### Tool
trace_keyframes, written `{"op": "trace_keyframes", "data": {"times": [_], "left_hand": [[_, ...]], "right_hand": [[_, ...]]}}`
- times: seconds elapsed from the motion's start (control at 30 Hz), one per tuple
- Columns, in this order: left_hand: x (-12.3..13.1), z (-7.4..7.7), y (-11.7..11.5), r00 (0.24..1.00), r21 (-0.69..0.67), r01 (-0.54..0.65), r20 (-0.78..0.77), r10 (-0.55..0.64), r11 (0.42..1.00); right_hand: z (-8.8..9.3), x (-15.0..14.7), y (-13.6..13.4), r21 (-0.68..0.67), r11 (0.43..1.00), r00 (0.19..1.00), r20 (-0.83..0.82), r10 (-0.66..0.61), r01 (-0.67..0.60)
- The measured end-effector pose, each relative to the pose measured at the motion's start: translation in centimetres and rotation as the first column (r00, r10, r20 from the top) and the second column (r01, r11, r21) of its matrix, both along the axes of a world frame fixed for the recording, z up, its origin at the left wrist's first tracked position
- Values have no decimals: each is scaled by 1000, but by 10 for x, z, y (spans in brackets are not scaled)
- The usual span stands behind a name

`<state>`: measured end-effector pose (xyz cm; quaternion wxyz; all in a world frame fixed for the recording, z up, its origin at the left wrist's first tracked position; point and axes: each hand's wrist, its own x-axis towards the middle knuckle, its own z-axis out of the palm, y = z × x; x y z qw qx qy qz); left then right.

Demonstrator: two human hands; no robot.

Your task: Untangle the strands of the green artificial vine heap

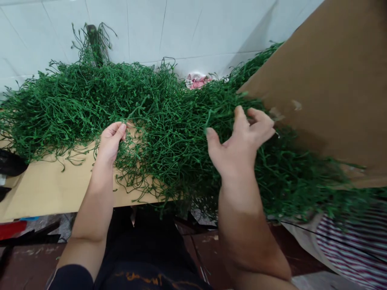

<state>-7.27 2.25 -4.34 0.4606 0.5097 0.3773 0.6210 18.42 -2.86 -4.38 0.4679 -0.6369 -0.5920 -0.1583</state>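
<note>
A big tangled heap of thin green plastic stems (pixel 163 117) covers a cardboard sheet (pixel 45 189) in front of me. My left hand (pixel 110 141) is curled into the heap near its front edge, fingers closed on a few green strands. My right hand (pixel 242 139) is raised over the middle of the pile, fingers bent and pinching into the strands at its fingertips.
A large brown cardboard flap (pixel 326 84) leans in at the right, over the stems. White tiled wall (pixel 193 28) stands behind. A pink object (pixel 197 81) peeks out at the back. Striped fabric (pixel 356 245) lies at the lower right. Dark objects (pixel 10 163) sit at the left edge.
</note>
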Motion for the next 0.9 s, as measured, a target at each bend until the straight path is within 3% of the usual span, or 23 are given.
{"op": "trace_keyframes", "data": {"times": [0.07,0.13,0.23,0.33,0.43,0.53,0.73,0.83,0.9], "left_hand": [[2,0,-2,996,7,58,-73,-57,998],[4,-1,-3,985,14,117,-129,-114,993],[4,-4,-3,973,33,154,-177,-146,987],[3,-7,-1,969,56,154,-205,-139,987],[3,-8,1,946,72,141,-303,-113,987],[3,-10,3,904,95,68,-428,-21,993],[4,-14,5,699,329,-144,-633,331,933],[7,-11,3,623,362,-158,-685,377,919],[10,-8,3,617,345,-149,-700,360,927]], "right_hand": [[7,-20,-4,-24,989,989,7,149,-149],[14,-50,-9,-40,935,936,-15,351,-351],[17,-91,-5,-14,865,865,-23,501,-502],[13,-111,10,-68,854,857,-43,514,-516],[7,-112,24,-167,839,856,-91,510,-518],[7,-110,26,-169,821,838,-109,534,-545],[14,-105,10,-184,738,752,-302,586,-649],[14,-99,1,-164,724,721,-376,582,-670],[14,-94,-4,-149,722,706,-413,576,-676]]}}
